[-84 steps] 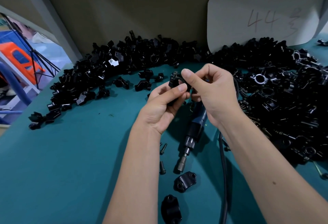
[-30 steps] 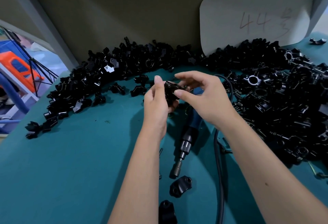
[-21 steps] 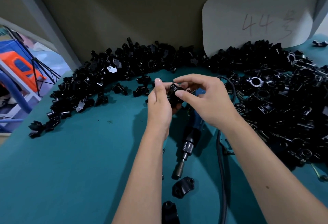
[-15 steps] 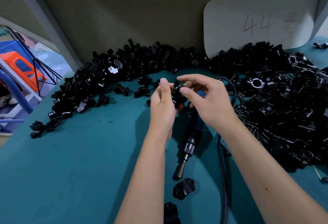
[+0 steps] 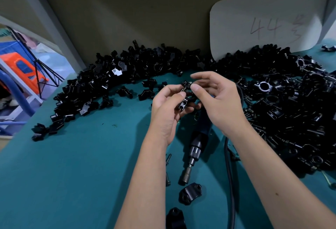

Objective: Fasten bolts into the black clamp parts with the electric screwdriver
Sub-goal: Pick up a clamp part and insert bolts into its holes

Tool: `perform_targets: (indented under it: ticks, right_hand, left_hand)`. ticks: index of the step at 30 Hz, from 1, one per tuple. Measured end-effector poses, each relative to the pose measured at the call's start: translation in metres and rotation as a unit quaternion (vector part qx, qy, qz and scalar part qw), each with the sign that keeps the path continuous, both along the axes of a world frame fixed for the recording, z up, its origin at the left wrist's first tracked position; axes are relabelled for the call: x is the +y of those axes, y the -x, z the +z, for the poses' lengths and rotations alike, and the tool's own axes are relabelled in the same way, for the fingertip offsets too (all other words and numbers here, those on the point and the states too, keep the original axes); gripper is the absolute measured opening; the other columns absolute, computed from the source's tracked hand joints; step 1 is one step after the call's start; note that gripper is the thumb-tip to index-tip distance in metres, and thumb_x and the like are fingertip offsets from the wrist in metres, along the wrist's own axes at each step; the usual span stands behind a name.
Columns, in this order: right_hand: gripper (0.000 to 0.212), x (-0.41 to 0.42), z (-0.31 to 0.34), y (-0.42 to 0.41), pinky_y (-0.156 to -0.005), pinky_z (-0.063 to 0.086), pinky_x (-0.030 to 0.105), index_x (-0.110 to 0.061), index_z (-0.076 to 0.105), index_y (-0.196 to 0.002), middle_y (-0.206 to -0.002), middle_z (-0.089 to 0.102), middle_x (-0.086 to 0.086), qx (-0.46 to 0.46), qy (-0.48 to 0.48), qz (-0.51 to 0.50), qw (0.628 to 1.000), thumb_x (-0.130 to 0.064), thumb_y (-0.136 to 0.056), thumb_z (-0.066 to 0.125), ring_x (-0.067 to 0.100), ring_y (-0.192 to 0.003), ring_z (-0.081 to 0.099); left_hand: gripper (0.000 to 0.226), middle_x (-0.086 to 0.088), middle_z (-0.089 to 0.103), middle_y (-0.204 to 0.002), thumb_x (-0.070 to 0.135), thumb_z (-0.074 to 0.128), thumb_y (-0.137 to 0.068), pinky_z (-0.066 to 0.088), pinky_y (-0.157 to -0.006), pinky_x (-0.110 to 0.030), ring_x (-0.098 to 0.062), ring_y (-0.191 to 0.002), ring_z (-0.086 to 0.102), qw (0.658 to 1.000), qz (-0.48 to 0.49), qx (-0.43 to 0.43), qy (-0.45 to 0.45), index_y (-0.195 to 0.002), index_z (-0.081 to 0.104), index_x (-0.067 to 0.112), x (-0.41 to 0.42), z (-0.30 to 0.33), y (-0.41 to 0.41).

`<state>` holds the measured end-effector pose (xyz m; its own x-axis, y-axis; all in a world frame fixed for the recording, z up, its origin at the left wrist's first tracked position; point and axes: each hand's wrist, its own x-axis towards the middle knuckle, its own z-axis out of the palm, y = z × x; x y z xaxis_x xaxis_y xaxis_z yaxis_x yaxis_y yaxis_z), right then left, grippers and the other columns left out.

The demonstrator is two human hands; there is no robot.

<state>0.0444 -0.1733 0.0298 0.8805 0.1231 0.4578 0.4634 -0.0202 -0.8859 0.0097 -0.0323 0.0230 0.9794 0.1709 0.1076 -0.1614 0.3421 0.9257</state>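
Black clamp part (image 5: 186, 99) is gripped by the left hand (image 5: 168, 109) above the teal table (image 5: 81, 165), steadied while a bolt (image 5: 188, 84) is pinched in by the right hand (image 5: 216, 99). Screwdriver (image 5: 197, 143) is left lying beneath, within reach.

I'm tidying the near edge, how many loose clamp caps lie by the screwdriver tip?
2: one clamp cap just below the screwdriver tip, another nearer, cut off by the bottom edge. Arms may hide more.
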Motion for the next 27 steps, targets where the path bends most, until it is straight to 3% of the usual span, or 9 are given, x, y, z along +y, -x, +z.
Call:
perform_targets:
  ticks: [4,8,13,15,17,19,21,23,27]
  right_hand:
    - [0.019,0.0007,0.0005,0.0020,-0.062,0.061,0.030,-0.030,0.075,-0.109,-0.097,0.074,-0.007,0.001,-0.002,0.016,1.000,-0.020,-0.094,0.074,0.016,-0.092,0.073]
    - [0.019,0.0010,-0.0013,0.0024,-0.086,0.060,0.035,-0.027,0.077,-0.109,-0.098,0.076,-0.008,-0.023,0.033,0.012,0.999,-0.020,-0.092,0.078,0.016,-0.096,0.073]
    - [0.014,0.0052,-0.0007,0.0036,-0.062,0.060,0.030,-0.028,0.077,-0.104,-0.093,0.075,-0.006,0.022,-0.016,0.030,0.999,-0.020,-0.093,0.074,0.013,-0.085,0.072]
    - [0.012,0.0054,-0.0013,0.0024,-0.060,0.058,0.028,-0.029,0.077,-0.101,-0.092,0.075,-0.004,0.051,-0.039,0.025,0.998,-0.020,-0.093,0.074,0.012,-0.083,0.072]
    - [0.011,0.0048,-0.0014,0.0013,-0.059,0.057,0.027,-0.028,0.077,-0.100,-0.091,0.075,-0.004,0.063,-0.050,0.016,0.997,-0.019,-0.095,0.073,0.011,-0.083,0.071]
    - [0.010,0.0038,-0.0016,0.0017,-0.059,0.057,0.027,-0.026,0.076,-0.101,-0.089,0.074,-0.004,0.054,-0.038,0.011,0.998,-0.018,-0.096,0.072,0.010,-0.081,0.071]
    - [0.009,0.0022,-0.0005,0.0031,-0.059,0.058,0.027,-0.024,0.075,-0.101,-0.089,0.074,-0.004,0.034,-0.010,0.019,0.999,-0.017,-0.095,0.074,0.012,-0.076,0.071]
    - [0.012,0.0013,0.0006,0.0050,-0.063,0.059,0.028,-0.022,0.074,-0.102,-0.091,0.074,-0.006,-0.001,0.037,0.014,0.999,-0.018,-0.092,0.079,0.012,-0.077,0.072]
    - [0.019,0.0029,0.0021,0.0077,-0.089,0.058,0.031,-0.020,0.072,-0.108,-0.097,0.074,-0.011,-0.049,0.091,-0.055,0.993,-0.021,-0.091,0.080,0.008,-0.094,0.072]
  left_hand:
    - [0.011,-0.010,0.071,-0.100,0.008,0.064,-0.094,0.059,-0.072,-0.032,-0.019,-0.085,0.071,1.000,0.004,-0.008,-0.002,-0.104,0.068,0.008,0.0008,0.0007,0.0004]
    - [0.006,-0.008,0.068,-0.089,0.010,0.061,-0.095,0.057,-0.065,-0.033,-0.024,-0.079,0.065,0.999,0.025,0.012,-0.022,-0.090,0.064,0.012,-0.0026,0.0009,-0.0004]
    - [0.009,-0.011,0.070,-0.090,0.013,0.063,-0.096,0.059,-0.073,-0.042,-0.024,-0.078,0.067,1.000,0.023,0.005,-0.011,-0.088,0.066,0.012,-0.0022,0.0006,-0.0016]
    - [0.008,-0.015,0.069,-0.096,0.017,0.065,-0.093,0.061,-0.083,-0.056,-0.030,-0.088,0.068,1.000,0.010,-0.003,-0.006,-0.094,0.069,0.010,-0.0015,0.0016,-0.0004]
    - [0.012,-0.016,0.066,-0.099,0.019,0.069,-0.089,0.051,-0.094,-0.069,-0.033,-0.095,0.063,1.000,0.018,0.001,-0.022,-0.096,0.070,0.010,-0.0017,0.0017,-0.0001]
    - [0.009,-0.014,0.066,-0.095,0.018,0.070,-0.086,0.052,-0.092,-0.067,-0.032,-0.091,0.063,0.999,0.036,0.003,-0.035,-0.093,0.071,0.012,-0.0036,0.0016,-0.0004]
    - [0.005,-0.012,0.069,-0.088,0.013,0.066,-0.088,0.062,-0.077,-0.052,-0.028,-0.080,0.066,0.999,0.041,0.002,-0.023,-0.091,0.069,0.011,-0.0046,0.0013,-0.0010]
    - [0.011,-0.008,0.070,-0.083,0.007,0.060,-0.093,0.062,-0.072,-0.043,-0.022,-0.074,0.068,0.999,0.047,0.004,-0.017,-0.088,0.069,0.012,-0.0052,0.0022,-0.0009]
    - [0.015,-0.011,0.070,-0.093,0.007,0.059,-0.095,0.053,-0.098,-0.061,-0.026,-0.090,0.066,0.998,0.055,0.010,-0.035,-0.088,0.071,0.013,-0.0055,0.0019,-0.0008]
